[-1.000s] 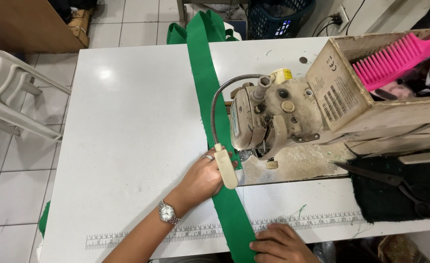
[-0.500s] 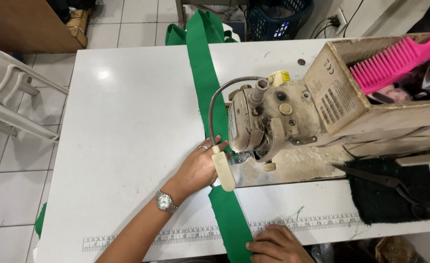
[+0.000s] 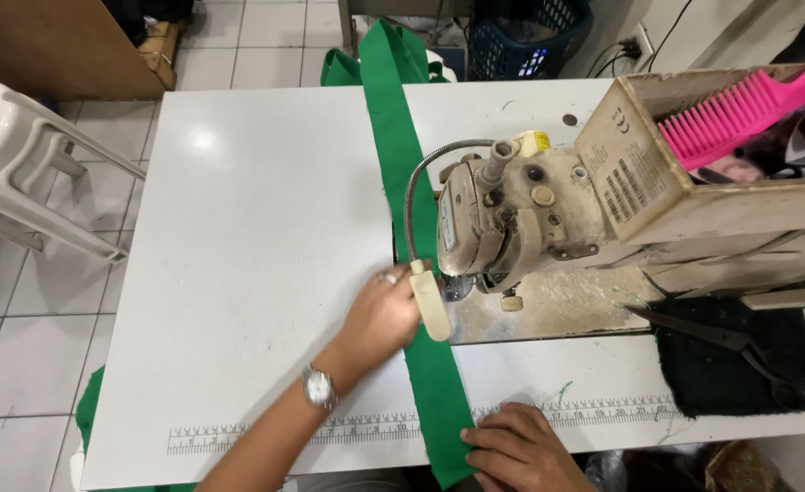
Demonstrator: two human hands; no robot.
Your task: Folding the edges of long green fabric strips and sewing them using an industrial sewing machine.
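One green strap (image 3: 400, 182) lies across the white table (image 3: 238, 228) and passes under the one sewing machine (image 3: 512, 219). The left hand (image 3: 379, 319) rests flat on the strap near the needle, fingers together. The right hand (image 3: 521, 451) pinches the strap's near end. This looks like stitching; the next move calls for straight, steady feeding.

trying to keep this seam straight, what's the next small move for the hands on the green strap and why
Probably ease the green strap a little further under the sewing machine. The left hand presses it flat beside the needle area, the right hand pins it at the table's near edge, and it lies straight.
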